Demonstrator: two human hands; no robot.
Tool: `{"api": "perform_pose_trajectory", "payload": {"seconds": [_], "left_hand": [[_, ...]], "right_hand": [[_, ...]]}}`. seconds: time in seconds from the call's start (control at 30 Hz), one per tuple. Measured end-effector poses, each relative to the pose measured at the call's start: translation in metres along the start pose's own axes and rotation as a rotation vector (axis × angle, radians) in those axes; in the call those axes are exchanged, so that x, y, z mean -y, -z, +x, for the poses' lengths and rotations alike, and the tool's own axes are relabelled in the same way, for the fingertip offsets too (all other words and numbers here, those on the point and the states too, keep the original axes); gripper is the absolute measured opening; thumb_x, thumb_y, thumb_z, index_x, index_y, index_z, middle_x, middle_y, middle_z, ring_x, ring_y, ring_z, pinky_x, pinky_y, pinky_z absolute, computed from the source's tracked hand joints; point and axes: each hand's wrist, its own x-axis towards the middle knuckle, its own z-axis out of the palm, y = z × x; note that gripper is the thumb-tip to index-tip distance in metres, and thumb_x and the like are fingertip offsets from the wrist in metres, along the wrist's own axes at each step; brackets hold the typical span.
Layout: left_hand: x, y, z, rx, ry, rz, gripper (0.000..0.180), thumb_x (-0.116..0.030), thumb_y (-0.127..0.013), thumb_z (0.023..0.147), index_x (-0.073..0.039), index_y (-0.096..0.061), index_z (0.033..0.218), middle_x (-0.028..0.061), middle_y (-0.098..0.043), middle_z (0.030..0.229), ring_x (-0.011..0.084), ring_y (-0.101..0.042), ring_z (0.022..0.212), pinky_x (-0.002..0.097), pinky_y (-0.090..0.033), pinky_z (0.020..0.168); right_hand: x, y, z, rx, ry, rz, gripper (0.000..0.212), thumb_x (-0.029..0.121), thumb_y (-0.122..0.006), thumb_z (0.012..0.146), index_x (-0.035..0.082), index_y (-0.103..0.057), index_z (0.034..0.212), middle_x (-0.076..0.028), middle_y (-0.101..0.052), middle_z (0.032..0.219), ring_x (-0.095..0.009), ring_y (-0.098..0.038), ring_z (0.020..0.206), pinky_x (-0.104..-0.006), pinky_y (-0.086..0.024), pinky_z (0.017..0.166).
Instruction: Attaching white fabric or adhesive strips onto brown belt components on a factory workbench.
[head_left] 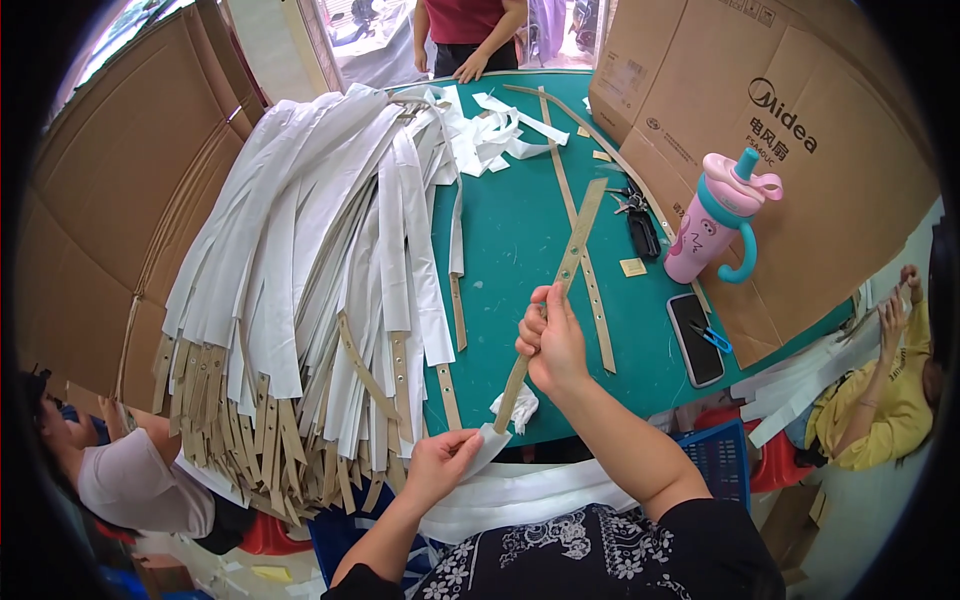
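Round green cutting-mat table [520, 240], walled in by flattened brown cardboard sheets [120, 200]; open doorway at the far rim. Landmark: the table.

Raised over the table's near edge: long tan strap punched with metal eyelets [572, 255], stiff enough to stand slanted without sagging. Right hand [552, 345] closed in a fist round its lower middle, thumb up along it, holding it angled up and away so the lower end hangs free. Left hand [440, 465], just below the near edge, pinching the end of a soft white fabric sleeve [520, 495] between thumb and fingers, right at the strap's bottom tip; sleeve limp, draped across the lap. Cannot tell whether the strap tip is inside the sleeve.

Across the table's left half: big fanned heap of white-sleeved tan straps [300, 260], tan ends hanging over the near-left edge, probably stacked in one direction for easy picking. On the bare green centre: loose flat tan straps [590, 290]. At the table's right edge: pink plastic bottle with teal handle and straw [715, 220], black phone [695, 340], dark scissors [640, 225] within reach. Far rim: tangle of white fabric offcuts [490, 130] and another person's hand [468, 68] resting flat. Beyond the right edge: person in yellow [885, 400]; beyond the near-left edge: person in pale top [130, 480].
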Motion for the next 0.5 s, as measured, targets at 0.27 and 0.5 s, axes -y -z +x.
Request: {"api": "perform_pose_trajectory", "payload": {"seconds": [0.27, 0.5], "left_hand": [[-0.026, 0.021, 0.009, -0.085, -0.009, -0.222, 0.012, -0.009, -0.062, 0.08, 0.003, -0.064, 0.082, 0.0015, -0.062, 0.073, 0.0043, -0.052, 0.062, 0.0186, -0.041, 0.057], [-0.042, 0.025, 0.019, -0.043, -0.058, -0.235, 0.01, -0.009, -0.06, 0.082, 0.001, -0.061, 0.082, -0.0012, -0.058, 0.072, 0.0037, -0.049, 0.064, 0.0179, -0.039, 0.059]], "right_hand": [[0.004, -0.013, -0.02, 0.155, -0.029, 0.059, 0.029, 0.04, -0.031, 0.094, 0.014, -0.044, 0.09, 0.003, -0.031, 0.062, -0.009, -0.033, 0.057, -0.0273, -0.036, 0.062], [0.008, -0.032, -0.054, 0.492, -0.02, 0.096, 0.03, 0.036, -0.032, 0.095, 0.011, -0.047, 0.099, -0.001, -0.043, 0.076, -0.016, -0.045, 0.08, -0.0354, -0.036, 0.085]]}}
